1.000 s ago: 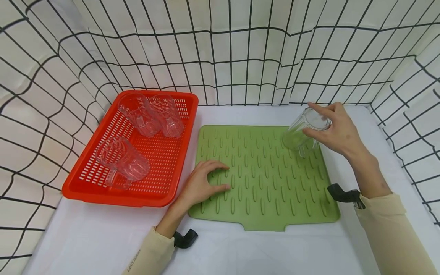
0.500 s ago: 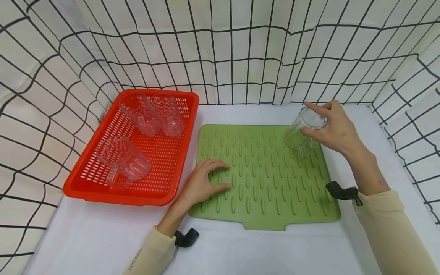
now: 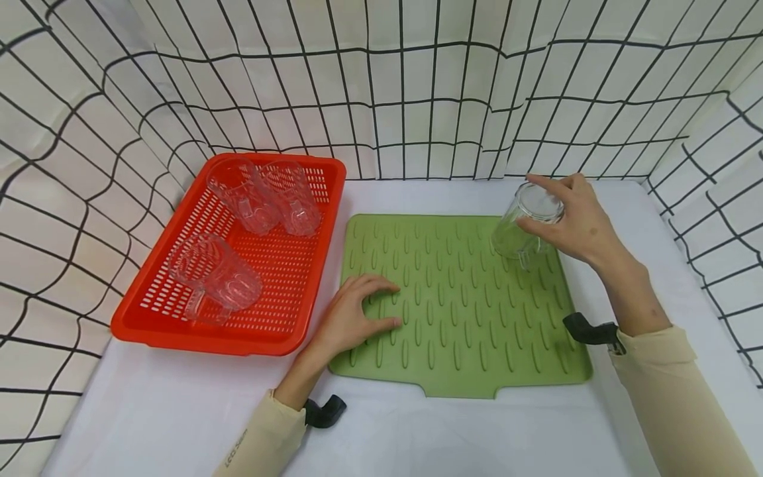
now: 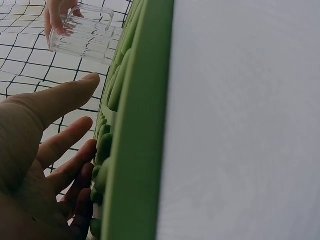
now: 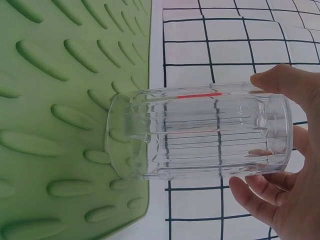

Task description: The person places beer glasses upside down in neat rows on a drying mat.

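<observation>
At the far right corner of the green drying mat point(image 3: 441, 291), my right hand point(image 3: 587, 228) grips a clear glass mug point(image 3: 514, 232) round its base end. The mug is upside down, its mouth at the mat and its handle toward the near side. In the right wrist view, thumb and fingers sit on opposite sides of the glass mug point(image 5: 200, 135). My left hand point(image 3: 352, 317) rests at the left part of the mat, thumb and fingers apart with nothing between them. Studs of the mat touch its fingertips in the left wrist view.
To the left stands a red perforated basket point(image 3: 286, 311). One glass mug point(image 3: 223, 275) lies in its near part; two more, including a mug point(image 3: 292, 205), lie at its far end. White cloth covers the table point(image 3: 477, 437), with black-gridded white walls point(image 3: 417, 86) round it.
The mug's base has shifted slightly left with my right hand, bringing the mug a little more upright. My left hand stays where it was, and the view has shifted slightly.
</observation>
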A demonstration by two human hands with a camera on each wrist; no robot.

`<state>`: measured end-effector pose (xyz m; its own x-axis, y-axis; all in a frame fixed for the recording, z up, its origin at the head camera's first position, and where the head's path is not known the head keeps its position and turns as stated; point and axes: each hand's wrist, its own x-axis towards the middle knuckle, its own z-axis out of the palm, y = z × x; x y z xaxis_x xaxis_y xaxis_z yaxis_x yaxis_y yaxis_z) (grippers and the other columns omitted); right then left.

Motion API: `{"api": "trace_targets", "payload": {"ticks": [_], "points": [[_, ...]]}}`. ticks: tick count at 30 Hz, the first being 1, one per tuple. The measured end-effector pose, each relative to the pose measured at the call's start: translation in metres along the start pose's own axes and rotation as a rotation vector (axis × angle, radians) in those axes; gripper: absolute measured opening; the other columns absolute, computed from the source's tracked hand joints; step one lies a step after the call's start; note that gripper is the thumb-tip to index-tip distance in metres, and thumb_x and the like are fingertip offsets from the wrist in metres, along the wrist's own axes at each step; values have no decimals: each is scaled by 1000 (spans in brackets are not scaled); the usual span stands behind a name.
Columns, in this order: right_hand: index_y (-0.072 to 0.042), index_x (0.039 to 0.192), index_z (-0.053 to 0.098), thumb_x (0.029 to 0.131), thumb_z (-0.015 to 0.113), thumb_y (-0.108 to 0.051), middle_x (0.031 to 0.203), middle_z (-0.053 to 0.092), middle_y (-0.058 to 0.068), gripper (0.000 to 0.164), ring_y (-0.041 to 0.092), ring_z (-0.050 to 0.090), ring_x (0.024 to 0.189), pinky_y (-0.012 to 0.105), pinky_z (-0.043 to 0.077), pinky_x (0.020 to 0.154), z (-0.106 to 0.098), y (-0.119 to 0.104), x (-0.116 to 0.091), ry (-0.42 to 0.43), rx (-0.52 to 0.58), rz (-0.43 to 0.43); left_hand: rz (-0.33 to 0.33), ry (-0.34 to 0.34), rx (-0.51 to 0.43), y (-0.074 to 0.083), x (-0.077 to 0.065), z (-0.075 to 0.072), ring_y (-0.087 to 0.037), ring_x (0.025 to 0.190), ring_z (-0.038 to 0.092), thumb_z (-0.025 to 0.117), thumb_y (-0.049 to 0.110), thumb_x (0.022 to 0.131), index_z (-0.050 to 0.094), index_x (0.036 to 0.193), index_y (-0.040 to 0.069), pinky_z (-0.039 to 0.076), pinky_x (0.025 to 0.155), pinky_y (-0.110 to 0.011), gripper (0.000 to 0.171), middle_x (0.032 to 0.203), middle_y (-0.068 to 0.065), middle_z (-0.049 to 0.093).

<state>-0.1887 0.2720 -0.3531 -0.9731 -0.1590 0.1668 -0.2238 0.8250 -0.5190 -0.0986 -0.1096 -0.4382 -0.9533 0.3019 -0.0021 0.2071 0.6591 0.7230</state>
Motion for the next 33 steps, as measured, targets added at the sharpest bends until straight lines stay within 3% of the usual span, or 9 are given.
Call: {"api": "trace_targets", "payload": {"ticks": [7,13,18,25,33], "points": [[-17,157,46,91,79,-34,133,43,29,75,36,47,98,44,41,76,3,1,-2,15,33,5,-2,-2,10,1,-1,-1,-26,133,53,93,33,77,73,127,23,44,115,-51,54,139,1,65],[-14,157,46,91,81,-31,134,44,30,78,38,47,107,42,40,84,4,1,-4,34,74,11,-3,-3,20,1,-1,1,-26,135,52,93,33,77,74,126,23,44,115,-52,54,140,1,64],[-12,158,44,90,82,-31,132,43,28,81,40,48,112,51,42,93,6,3,-8,48,84,23,-1,-5,28,1,0,2,-27,136,52,94,33,76,74,125,24,44,115,-53,54,139,1,64],[-11,161,38,91,82,-29,142,41,29,85,45,48,125,63,44,104,5,5,-14,62,120,41,10,-2,38,1,1,2,-26,135,52,93,35,77,74,125,24,45,113,-52,53,139,2,64],[-10,160,39,89,83,-29,147,40,27,86,42,44,135,64,44,109,6,2,-20,117,136,31,-6,1,26,2,-2,1,-25,134,52,93,32,77,75,125,24,46,112,-51,52,138,2,64]]}}
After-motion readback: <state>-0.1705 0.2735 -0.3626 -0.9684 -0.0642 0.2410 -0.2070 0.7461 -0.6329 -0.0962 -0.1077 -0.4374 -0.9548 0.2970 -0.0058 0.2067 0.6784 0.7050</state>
